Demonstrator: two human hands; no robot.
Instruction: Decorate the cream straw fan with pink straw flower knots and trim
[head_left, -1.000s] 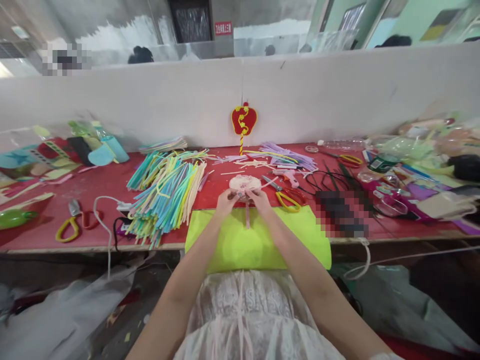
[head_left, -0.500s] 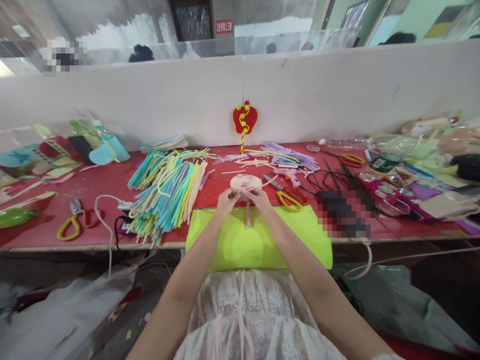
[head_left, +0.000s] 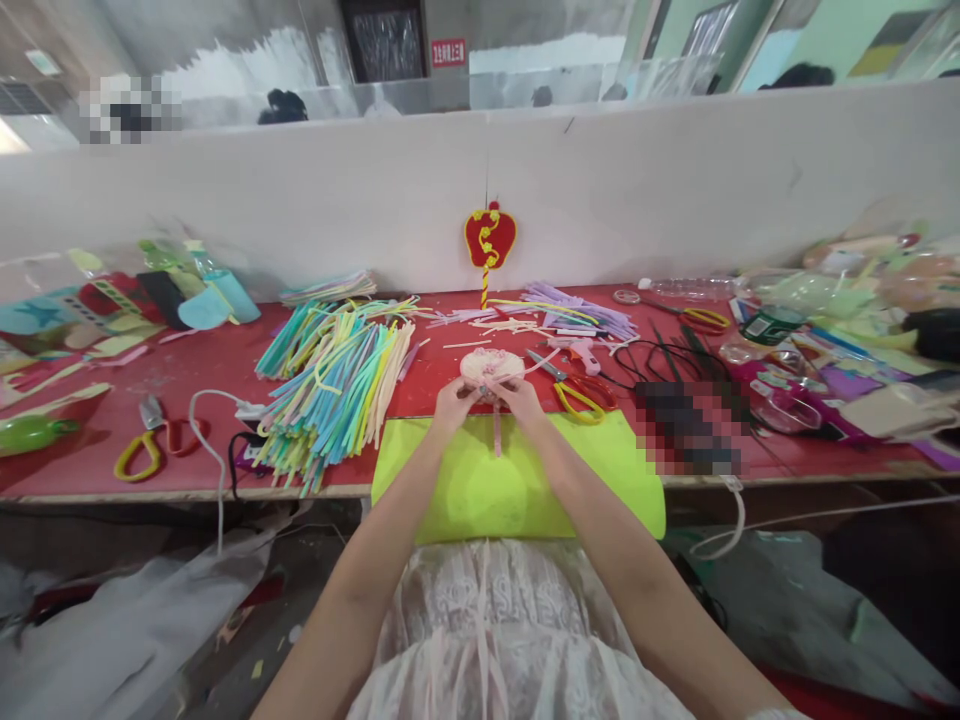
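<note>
My left hand [head_left: 454, 402] and my right hand [head_left: 523, 398] meet over the front of the table, fingers pinched together on pink pipe cleaner [head_left: 534, 369]. One loose end sticks out up and to the right of my right hand. Just beyond my fingertips is a pale pink, rounded craft piece [head_left: 480, 361] with small pink shapes on it. Its twisted pink stem [head_left: 497, 436] points down toward me. Fingers cover the spot where stem and rounded piece come together. Beneath my hands lies a bright yellow-green sheet [head_left: 472, 490], hanging over the table edge.
Bundled pastel pipe cleaners [head_left: 330, 385] lie left, purple ones [head_left: 577, 312] behind. Scissors [head_left: 581, 395] and a pink glue gun [head_left: 581, 352] sit right of my hands; more scissors [head_left: 154, 440] lie far left. A red fan-shaped craft [head_left: 490, 240] stands against the white partition [head_left: 300, 200].
My fingers have shifted slightly on the pink pipe cleaner, and its loose end leans a little differently. Everything else on the table stays where it was.
</note>
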